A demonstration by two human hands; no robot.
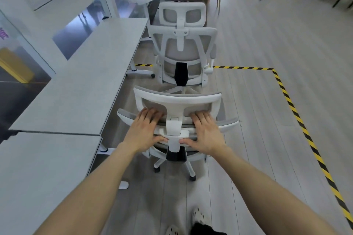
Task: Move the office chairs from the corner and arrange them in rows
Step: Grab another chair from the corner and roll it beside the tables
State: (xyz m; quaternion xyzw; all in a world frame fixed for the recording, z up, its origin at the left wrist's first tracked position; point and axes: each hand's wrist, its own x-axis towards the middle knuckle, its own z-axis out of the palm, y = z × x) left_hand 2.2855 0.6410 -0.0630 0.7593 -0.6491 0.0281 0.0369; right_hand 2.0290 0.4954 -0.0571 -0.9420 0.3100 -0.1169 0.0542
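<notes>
The left hand (145,129) and right hand (206,131) both grip the near chair (177,99). Their fingers are curled over the top of its backrest on either side of the headrest post, with the thumbs on the rear face. The long grey desk (86,82) runs along the left, and this chair stands just beside its edge. The far chair (183,53) is straight ahead and close. I judge the main risk to be a push that goes too far, driving the near chair's seat or base into the star base in front and jolting the row out of line. The yellow-and-black tape (286,97) lies well to the right and is no hindrance. The left armrest (126,115) sits close to the desk edge and could catch it if the chair veers. The wheels (192,177) may swivel and pull it sideways, and the rear one is near the person's shoe (198,217). The near chair stands upright with its long axis vertical. It faces away from the person, the same way as the chair ahead, and its headrest bar lies crosswise.
</notes>
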